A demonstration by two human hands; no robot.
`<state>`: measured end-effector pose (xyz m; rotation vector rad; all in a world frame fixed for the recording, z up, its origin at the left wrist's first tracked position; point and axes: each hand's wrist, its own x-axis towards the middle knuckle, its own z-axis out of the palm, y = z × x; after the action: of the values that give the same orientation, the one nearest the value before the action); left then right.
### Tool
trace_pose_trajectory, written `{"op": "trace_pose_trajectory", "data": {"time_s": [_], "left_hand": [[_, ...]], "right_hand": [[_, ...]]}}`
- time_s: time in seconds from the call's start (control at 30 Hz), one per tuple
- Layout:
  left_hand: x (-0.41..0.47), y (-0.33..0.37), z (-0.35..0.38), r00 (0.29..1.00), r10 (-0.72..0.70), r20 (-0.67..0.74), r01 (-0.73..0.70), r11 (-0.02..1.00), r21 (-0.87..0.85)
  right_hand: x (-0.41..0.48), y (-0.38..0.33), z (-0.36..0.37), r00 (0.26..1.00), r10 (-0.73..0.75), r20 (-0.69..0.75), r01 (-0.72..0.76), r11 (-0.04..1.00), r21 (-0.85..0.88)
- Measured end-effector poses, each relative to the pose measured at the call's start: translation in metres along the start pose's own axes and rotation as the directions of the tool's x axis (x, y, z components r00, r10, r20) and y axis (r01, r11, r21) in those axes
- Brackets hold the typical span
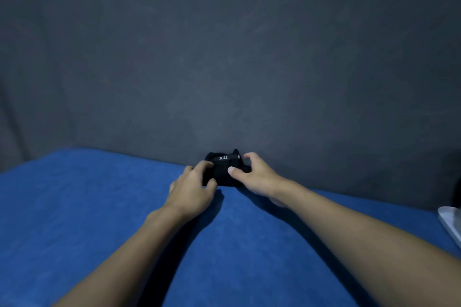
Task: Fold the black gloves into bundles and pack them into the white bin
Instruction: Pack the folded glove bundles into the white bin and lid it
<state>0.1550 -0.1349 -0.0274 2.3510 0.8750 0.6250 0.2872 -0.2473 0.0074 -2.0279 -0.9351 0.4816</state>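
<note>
- The blue cloth-covered bench carries the folded black fabric glove bundle, which lies at the bench's far edge.
- The left hand has its grip curled around the bundle's left side.
- The right hand grips the bundle's right side, with the thumb pressed on the front.
- A pale white rim shows well right of the bundle.
- A dark grey cloth backdrop rises behind the bundle.

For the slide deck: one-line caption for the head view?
The left hand and right hand grip a black glove bundle on the blue cloth.
</note>
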Motion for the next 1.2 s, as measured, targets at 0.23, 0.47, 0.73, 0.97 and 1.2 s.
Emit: {"op": "trace_pose_trajectory", "data": {"time_s": [0.23, 0.47, 0.73, 0.97, 1.2], "left_hand": [[-0.004, 0.008, 0.003, 0.997, 0.055, -0.047, -0.062, 0.985, -0.164], [-0.011, 0.03, 0.01, 0.999, -0.026, -0.018, 0.018, 0.94, -0.34], [-0.021, 0.062, 0.019, 0.996, -0.086, 0.038, 0.094, 0.864, -0.495], [-0.044, 0.146, 0.003, 0.977, 0.012, 0.215, 0.181, 0.493, -0.851], [-0.069, 0.235, -0.012, 0.969, 0.231, 0.086, -0.018, 0.413, -0.91]], "right_hand": [[0.0, 0.007, -0.006, 0.992, 0.022, -0.12, -0.01, 0.995, 0.095], [-0.023, 0.018, -0.021, 0.988, 0.081, -0.134, -0.041, 0.961, 0.275], [-0.063, 0.023, -0.062, 0.966, 0.028, -0.256, 0.074, 0.922, 0.379], [-0.115, 0.0, -0.125, 0.902, -0.076, -0.424, 0.215, 0.933, 0.29], [-0.181, -0.008, -0.186, 0.834, -0.121, -0.538, 0.264, 0.944, 0.197]]}}
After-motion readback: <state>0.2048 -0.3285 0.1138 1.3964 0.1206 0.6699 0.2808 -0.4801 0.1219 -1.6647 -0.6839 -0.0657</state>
